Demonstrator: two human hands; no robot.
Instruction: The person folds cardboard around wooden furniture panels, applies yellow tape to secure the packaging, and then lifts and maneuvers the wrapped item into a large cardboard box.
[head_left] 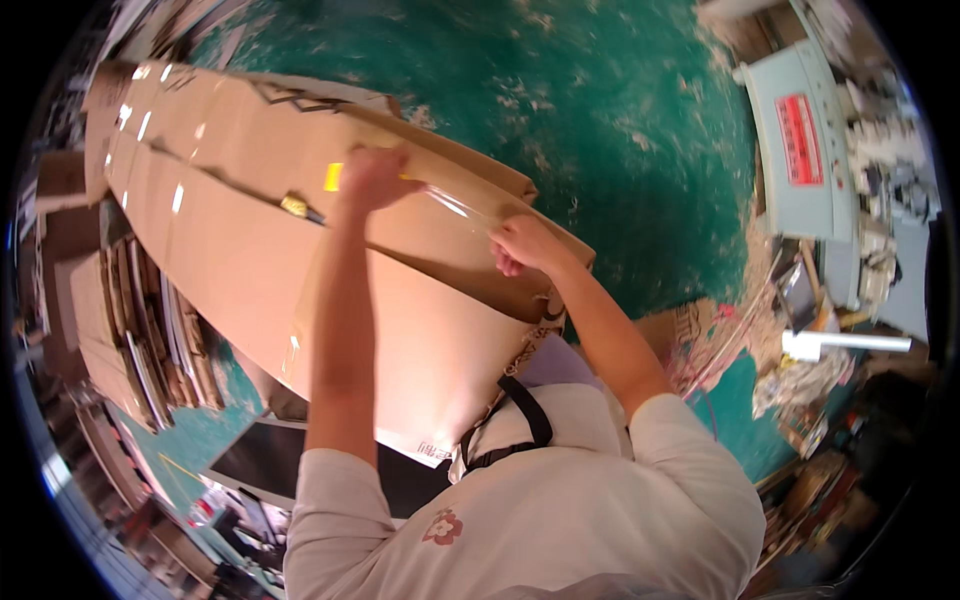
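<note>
A large brown cardboard box (240,235) lies in front of me, with strips of shiny tape across its far left part. My left hand (375,178) is closed over the box top around what looks like a tape roll, mostly hidden; a yellow patch (333,177) shows beside it. From there a strip of clear tape (450,203) stretches to my right hand (522,245), whose curled fingers grip its end near the box's open right flaps. A small yellow and black object (297,207) lies along the box's middle seam, left of my left forearm.
Flattened cardboard sheets (125,335) stand stacked at the left. Beyond the box is a scuffed green floor (620,130). A pale cabinet with a red sign (800,140) stands at the right, scraps and clutter (805,385) below it. A dark panel (258,455) sits near my left side.
</note>
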